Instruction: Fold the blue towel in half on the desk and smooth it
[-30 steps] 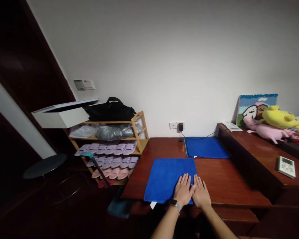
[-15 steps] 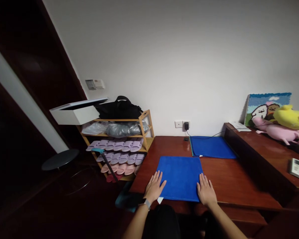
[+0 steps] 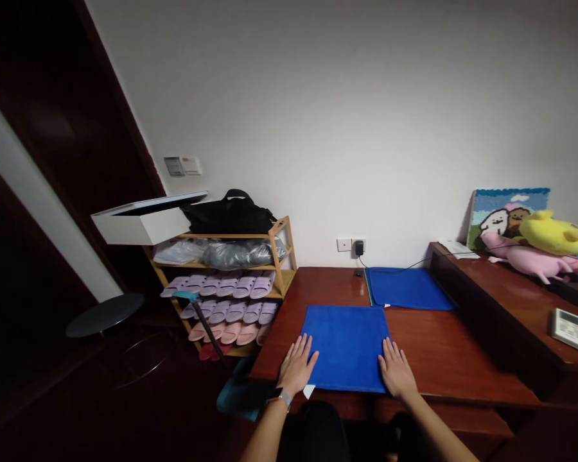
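A flat blue cloth point(image 3: 347, 346) lies squared to the front edge of the brown wooden table point(image 3: 443, 359), a white tag point(image 3: 309, 391) poking out at its near left corner. My left hand point(image 3: 297, 366) rests flat at the cloth's left edge, fingers stretched forward and thumb over the cloth. At the right edge, my right hand point(image 3: 397, 369) lies flat too, fingers spread, partly on the cloth and partly on the wood. Neither hand grips anything. Farther back on the table is a pile of blue cloths point(image 3: 411, 288), with a green edge showing on its left side.
Left of the table stands a wooden rack point(image 3: 282, 282) with several slippers, plastic bags and a black bag point(image 3: 231, 212). A black plug point(image 3: 359, 248) sits in the wall socket. On the raised right section are plush toys point(image 3: 530, 256) and a white remote point(image 3: 569, 328).
My hands stay flat at the two sides of the cloth. The view has shifted slightly, and nothing on the table has visibly moved.
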The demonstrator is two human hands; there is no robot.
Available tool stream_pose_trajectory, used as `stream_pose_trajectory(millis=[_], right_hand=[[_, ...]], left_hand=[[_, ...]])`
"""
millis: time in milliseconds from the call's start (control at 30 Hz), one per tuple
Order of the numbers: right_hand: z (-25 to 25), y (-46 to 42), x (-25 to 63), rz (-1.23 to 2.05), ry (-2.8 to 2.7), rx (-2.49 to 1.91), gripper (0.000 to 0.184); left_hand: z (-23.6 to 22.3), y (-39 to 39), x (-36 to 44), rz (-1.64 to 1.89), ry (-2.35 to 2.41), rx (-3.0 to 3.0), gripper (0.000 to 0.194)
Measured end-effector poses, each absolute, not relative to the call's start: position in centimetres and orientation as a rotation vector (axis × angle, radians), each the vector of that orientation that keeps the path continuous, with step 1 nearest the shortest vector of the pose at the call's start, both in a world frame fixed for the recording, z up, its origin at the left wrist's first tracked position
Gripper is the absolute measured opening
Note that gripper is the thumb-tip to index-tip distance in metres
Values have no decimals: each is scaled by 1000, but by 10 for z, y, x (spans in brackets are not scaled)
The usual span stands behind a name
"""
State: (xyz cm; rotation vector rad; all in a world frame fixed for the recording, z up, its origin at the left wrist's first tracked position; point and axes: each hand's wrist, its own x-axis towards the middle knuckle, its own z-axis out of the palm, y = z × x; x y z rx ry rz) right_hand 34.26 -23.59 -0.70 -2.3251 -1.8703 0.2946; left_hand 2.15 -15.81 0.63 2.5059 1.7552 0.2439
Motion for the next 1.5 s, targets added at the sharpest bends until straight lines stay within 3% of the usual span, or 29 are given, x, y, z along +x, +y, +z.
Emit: stream_pose_trajectory(millis=[300,467,633,733,1033,1500], right_hand=[[-17,-261,338,201,-1857,-2198,68],[-17,-263,338,161,-1873,-2192,66],[-14,-263,341,179,-1949,-2178,66],[-16,-262,341,164,-1937,-2175,66],[-16,-263,338,151,-1912,-2202,65],[-65,-248,348,-18,-1860,-2057,66]], left_hand=[[21,-167,34,236,1735,2566,68],[23,-205,104,362,1296,2807,64],[13,-233,153,409,997,2862,73],[11,-234,140,401,913,2900,74],[10,-222,47,321,990,2956,51],[-3,-226,10,887,1015,2997,29]])
